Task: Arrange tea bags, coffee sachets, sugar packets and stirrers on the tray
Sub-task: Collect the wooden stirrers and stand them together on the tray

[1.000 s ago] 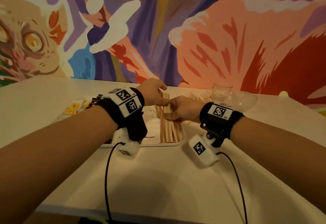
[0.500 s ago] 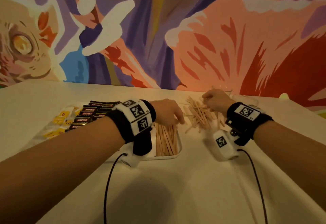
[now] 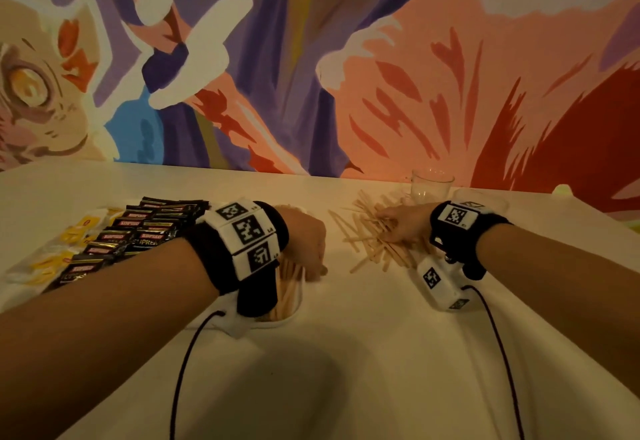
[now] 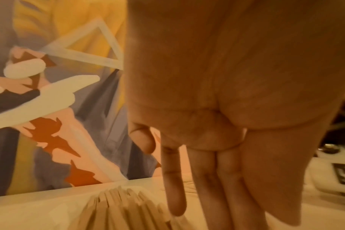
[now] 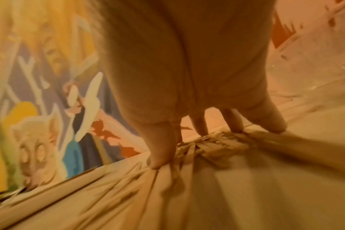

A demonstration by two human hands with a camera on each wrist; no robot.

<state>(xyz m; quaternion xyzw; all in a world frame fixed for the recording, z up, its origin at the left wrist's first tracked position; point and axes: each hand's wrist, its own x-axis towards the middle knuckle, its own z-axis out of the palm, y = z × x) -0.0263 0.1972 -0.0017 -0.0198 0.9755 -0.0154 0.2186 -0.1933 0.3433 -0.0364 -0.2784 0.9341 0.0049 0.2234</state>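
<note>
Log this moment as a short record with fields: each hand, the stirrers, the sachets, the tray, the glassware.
left hand: fingers straight, tips down at the tray's right edge beside the lined-up stirrers
right hand: fingers spread, pressing on the loose stirrers
loose stirrers: scattered pile on the table, right of the tray
coffee sachets: dark, in overlapping rows on the tray
yellow packets: left of the sachets
tray: white, mostly hidden by the left arm
glass: clear, upright, behind the pile

- The right hand, a second ago at the tray's stirrers, now lies spread on the loose stirrers.
- The left hand now rests at the tray edge.
</note>
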